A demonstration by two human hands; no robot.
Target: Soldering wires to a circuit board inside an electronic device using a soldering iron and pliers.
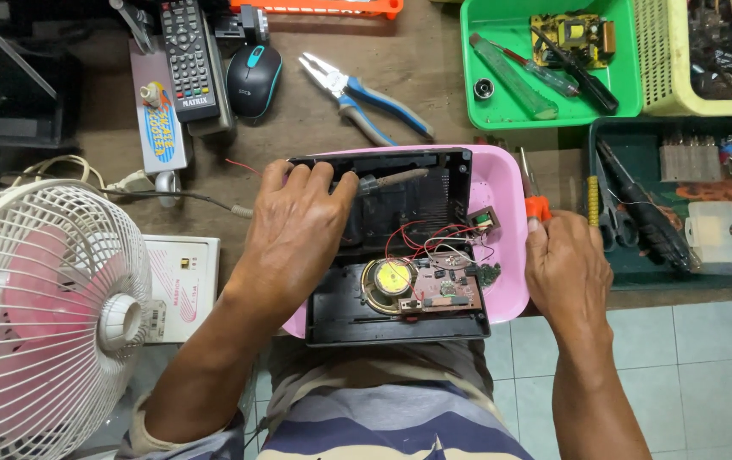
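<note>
The opened black radio case [400, 255] sits nearest; left hand [298, 226] presses its ten-o'clock corner, right hand [566, 264] clenches an orange-handled screwdriver [536, 204] at three o'clock. A slip might snap the red wires [421, 234].

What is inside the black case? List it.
In the black case: a round speaker, a brown circuit board, red wires. The left hand covers its upper-left part.

An opened black radio casing [400, 307] lies flat in a pink tray [502, 183], back cover off. Inside sit a round speaker with a yellow centre [390, 278] and a brown circuit board [451, 288], joined by thin red wires [421, 234]. An orange-handled screwdriver [536, 206] stands upright at the tray's right edge.
</note>
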